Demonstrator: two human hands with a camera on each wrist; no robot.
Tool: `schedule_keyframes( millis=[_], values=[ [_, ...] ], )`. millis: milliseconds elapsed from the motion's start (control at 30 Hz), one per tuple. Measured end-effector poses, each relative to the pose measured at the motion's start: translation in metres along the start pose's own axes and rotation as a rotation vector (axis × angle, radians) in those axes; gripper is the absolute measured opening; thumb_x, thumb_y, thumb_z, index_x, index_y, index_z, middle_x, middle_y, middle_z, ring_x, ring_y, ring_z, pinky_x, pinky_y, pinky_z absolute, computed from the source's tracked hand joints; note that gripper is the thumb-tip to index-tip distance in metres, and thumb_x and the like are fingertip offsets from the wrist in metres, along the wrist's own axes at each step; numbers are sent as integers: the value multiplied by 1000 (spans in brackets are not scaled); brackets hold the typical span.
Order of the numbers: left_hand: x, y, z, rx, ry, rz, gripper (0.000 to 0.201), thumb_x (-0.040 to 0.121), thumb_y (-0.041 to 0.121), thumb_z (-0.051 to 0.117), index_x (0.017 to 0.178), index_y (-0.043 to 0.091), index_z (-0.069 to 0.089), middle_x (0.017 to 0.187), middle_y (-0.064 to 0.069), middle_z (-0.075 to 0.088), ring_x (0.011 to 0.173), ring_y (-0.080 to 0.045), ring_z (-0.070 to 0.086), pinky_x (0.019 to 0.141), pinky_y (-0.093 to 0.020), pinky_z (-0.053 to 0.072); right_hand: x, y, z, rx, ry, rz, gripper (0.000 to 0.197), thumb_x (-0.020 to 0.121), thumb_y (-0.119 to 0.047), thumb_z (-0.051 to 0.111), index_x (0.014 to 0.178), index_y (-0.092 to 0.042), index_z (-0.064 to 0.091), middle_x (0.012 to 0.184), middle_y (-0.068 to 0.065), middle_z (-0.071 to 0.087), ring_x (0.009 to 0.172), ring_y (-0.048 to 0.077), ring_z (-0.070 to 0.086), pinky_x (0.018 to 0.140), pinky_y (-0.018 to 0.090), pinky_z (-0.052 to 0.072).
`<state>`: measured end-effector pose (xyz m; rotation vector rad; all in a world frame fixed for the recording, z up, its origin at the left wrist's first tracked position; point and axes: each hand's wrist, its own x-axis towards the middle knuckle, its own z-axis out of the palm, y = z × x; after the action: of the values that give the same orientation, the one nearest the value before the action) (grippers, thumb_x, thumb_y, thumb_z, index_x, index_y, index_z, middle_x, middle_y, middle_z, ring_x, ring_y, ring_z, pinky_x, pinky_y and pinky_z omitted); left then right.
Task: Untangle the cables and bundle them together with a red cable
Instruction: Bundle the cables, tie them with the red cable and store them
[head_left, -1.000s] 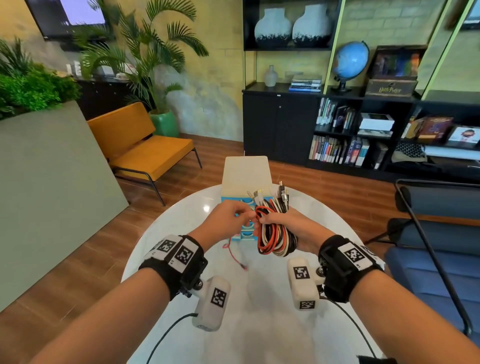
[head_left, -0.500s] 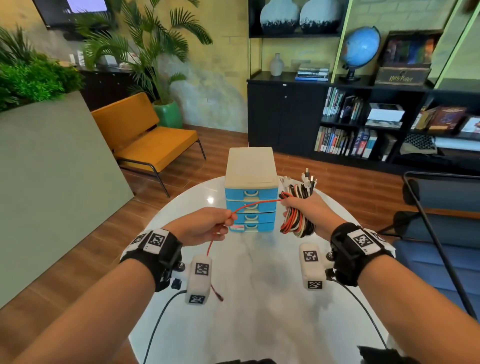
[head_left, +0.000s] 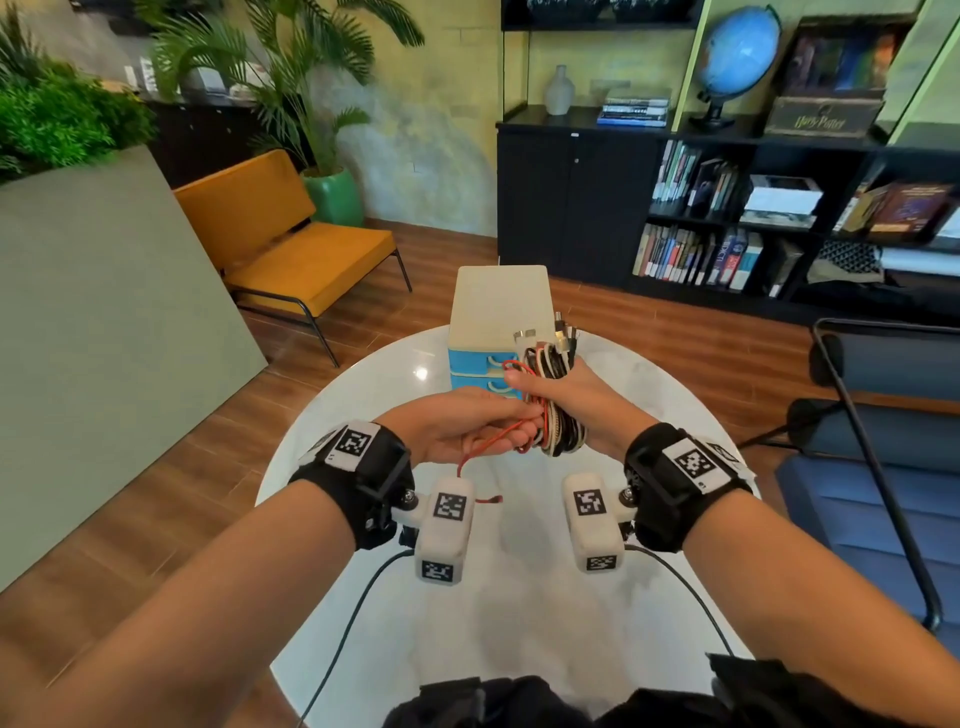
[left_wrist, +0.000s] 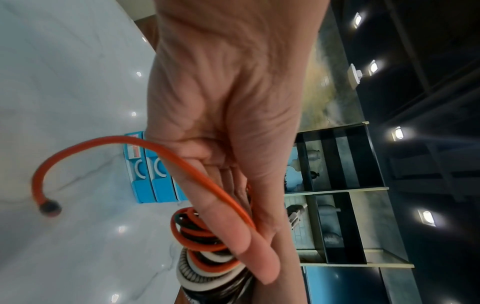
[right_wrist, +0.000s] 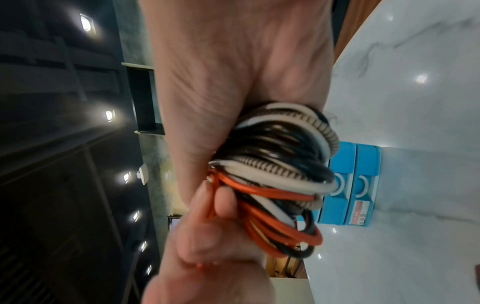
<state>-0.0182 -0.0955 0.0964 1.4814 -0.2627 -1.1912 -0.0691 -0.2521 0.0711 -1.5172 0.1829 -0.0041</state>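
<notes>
Worktop (head_left: 519, 597): glossy white marble-look, grey veins. Cables (head_left: 558, 415): smooth rubbery jackets, one braided, metal plug tips. Red cable (left_wrist: 124, 142): matt sheath. Drawer box (head_left: 498, 312): smooth plastic. Floor (head_left: 156, 493): wood planks.

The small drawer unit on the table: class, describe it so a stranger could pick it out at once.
Start at the round white marble table in the middle of the room. At its far edge, just behind the right hand gripping the cable bundle, stands the drawer unit. Its cream top and bright blue drawers with white handles set it apart.
</notes>
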Motion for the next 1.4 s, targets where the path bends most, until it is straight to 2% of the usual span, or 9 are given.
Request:
schedule_keyframes(
  millis=[133, 267, 400, 600, 700, 833, 1067, 1300, 1400],
  values=[
    [-2, 0, 0, 129, -44, 6, 18, 92, 30, 60, 82, 15, 63, 61, 3, 57, 43, -3, 48, 43, -9, 42, 1, 2, -1, -27, 112, 1, 44, 84, -6, 71, 126, -14, 60, 115, 5, 72, 100, 17, 72, 87, 38, 58],
    [-6, -14, -22, 138, -187, -54, 28, 97, 38, 46, 78, 18, 51, 56, 7, 37, 45, -4, 26, 46, -13, 27, -2, -12, -24, 191, 312, 9, 17, 90, -5, 61, 107, -6, 60, 79, 5, 71, 66, 13, 71, 60, 29, 59],
    [-10, -31, -51, 306, -164, -86, 30, 101, 35, 38, 78, 19, 50, 62, 7, 41, 57, -10, 27, 58, -21, 28, -4, -19, -51, 294, 333, 56, 32, 89, -16, 64, 117, -2, 57, 92, 14, 66, 78, 22, 71, 73, 37, 60],
    [-6, -7, -45, 778, 256, 177, 26, 97, 27, 51, 103, 6, 64, 82, 8, 58, 71, -6, 47, 63, -13, 39, -11, -20, -43, 185, 107, 195, 15, 91, -10, 60, 102, 0, 62, 81, 13, 70, 70, 19, 71, 62, 30, 58],
    [1, 7, -34, 804, 395, 329, 18, 95, 22, 55, 97, 7, 64, 102, 0, 65, 81, -5, 55, 60, -12, 41, -10, -16, -29, 94, 41, 205, 8, 90, -8, 61, 96, -3, 64, 81, 12, 73, 75, 21, 73, 70, 33, 60],
    [8, 9, -21, 772, 445, 399, 15, 93, 24, 58, 88, 12, 65, 103, -8, 68, 88, -17, 62, 69, -20, 49, -10, -15, -13, 39, -5, 145, 30, 87, -9, 67, 117, -10, 63, 100, 15, 75, 90, 26, 73, 78, 35, 58],
    [12, 1, -7, 511, 517, 436, 19, 91, 25, 62, 94, 8, 70, 74, 1, 68, 55, 4, 63, 52, -6, 47, -10, -2, 5, 22, 71, 104, 36, 83, -8, 68, 118, -16, 63, 100, 15, 74, 95, 29, 72, 89, 44, 57],
    [2, -1, -19, 884, 573, 579, 21, 97, 22, 50, 118, 25, 49, 124, 6, 54, 99, -4, 56, 68, -6, 47, -11, -8, -2, -51, 126, 202, 22, 85, -7, 64, 107, -4, 66, 77, 11, 74, 69, 19, 71, 76, 36, 58],
    [-4, 0, -25, 1377, 441, 705, 62, 90, 22, 61, 143, 29, 30, 153, 8, 27, 138, -11, 30, 109, -23, 28, -9, -14, -2, -129, 118, 254, 21, 83, -11, 65, 100, 0, 68, 82, 15, 72, 70, 21, 69, 74, 33, 58]
  ],
)
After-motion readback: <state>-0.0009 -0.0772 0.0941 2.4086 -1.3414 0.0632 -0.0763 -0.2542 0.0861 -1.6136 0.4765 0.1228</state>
